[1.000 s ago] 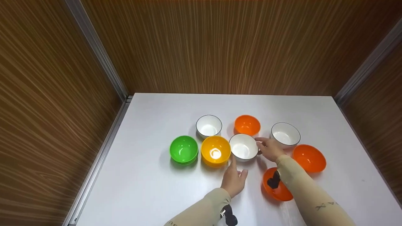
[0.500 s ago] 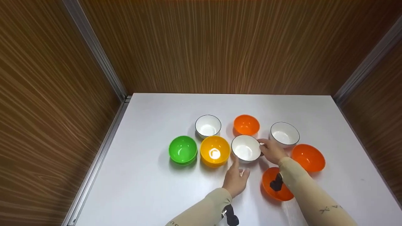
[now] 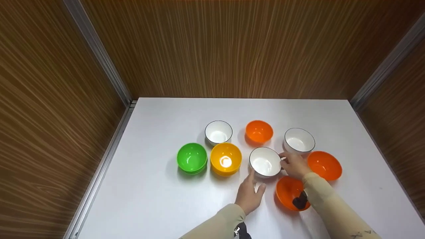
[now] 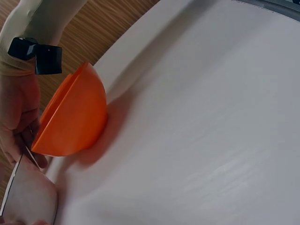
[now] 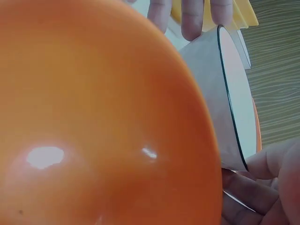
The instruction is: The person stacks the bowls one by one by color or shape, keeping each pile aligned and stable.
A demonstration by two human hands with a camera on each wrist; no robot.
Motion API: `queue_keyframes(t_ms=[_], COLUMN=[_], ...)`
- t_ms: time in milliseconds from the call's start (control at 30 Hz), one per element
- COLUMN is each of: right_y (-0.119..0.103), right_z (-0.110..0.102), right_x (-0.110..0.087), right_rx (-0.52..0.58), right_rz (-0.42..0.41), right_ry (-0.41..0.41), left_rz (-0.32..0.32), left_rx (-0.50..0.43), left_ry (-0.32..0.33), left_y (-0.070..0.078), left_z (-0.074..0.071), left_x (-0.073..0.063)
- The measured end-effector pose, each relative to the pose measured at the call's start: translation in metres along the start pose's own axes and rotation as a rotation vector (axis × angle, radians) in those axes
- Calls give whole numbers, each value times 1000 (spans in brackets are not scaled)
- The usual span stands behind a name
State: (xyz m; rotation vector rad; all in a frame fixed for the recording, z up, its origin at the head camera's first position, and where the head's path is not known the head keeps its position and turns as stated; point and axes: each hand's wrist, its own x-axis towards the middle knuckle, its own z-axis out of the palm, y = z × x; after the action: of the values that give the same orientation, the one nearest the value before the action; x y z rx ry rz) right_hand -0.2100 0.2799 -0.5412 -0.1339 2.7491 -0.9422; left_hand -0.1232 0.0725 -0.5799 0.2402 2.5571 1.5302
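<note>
One dark-rimmed white bowl (image 3: 265, 161): mouth up between the two hands, a little right of the yellow bowls with a gap between; whether its base touches the counter cannot be told.
Right hand (image 3: 295, 165): clamped on that bowl's right side, thumb at the rim and fingers against the outer wall, as the right wrist view shows.
Left hand (image 3: 249, 196): fingers extended, thumb spread away from the index finger, fingertips at the bowl's near left side.
Yellow bowls (image 3: 226, 158): a nested stack, just left of the held bowl.
Green bowls (image 3: 192, 158): another nested stack, just left of the yellow one.
Far-left white bowl (image 3: 218, 132): dark-rimmed, just behind the yellow stack.
Far orange bowl (image 3: 259, 131): behind the held bowl, near it.
Far-right white bowl (image 3: 299, 140): dark-rimmed, just beyond the right hand.
Right orange bowl (image 3: 324, 165): near that white bowl, to the right of the right wrist.
Near orange bowl (image 3: 287, 191): in front of the right hand, partly hidden by a black wrist device (image 3: 300, 200).
Counter (image 3: 149, 199): white, under all the bowls.
Sleeves (image 3: 215, 222): pale beige, on both arms.
Walls (image 3: 212, 49): brown wood grain, behind and at both sides.
</note>
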Motion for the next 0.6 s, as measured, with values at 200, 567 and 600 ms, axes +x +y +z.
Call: queue_keyframes(t_ms=[200,567,600], right_y=[-1,-5,-5], right_z=[-1,-14,-17], right_x=[-3,-10,-11], right_rx=[14,-2,0], right_rz=[57,58,62], right_ry=[-36,29,42], left_rz=[-6,24,31], left_rx=[-23,117,125], left_ry=[46,174,182], left_y=[-7,-25,-26], left_z=[3,13,13], left_x=[5,27,29])
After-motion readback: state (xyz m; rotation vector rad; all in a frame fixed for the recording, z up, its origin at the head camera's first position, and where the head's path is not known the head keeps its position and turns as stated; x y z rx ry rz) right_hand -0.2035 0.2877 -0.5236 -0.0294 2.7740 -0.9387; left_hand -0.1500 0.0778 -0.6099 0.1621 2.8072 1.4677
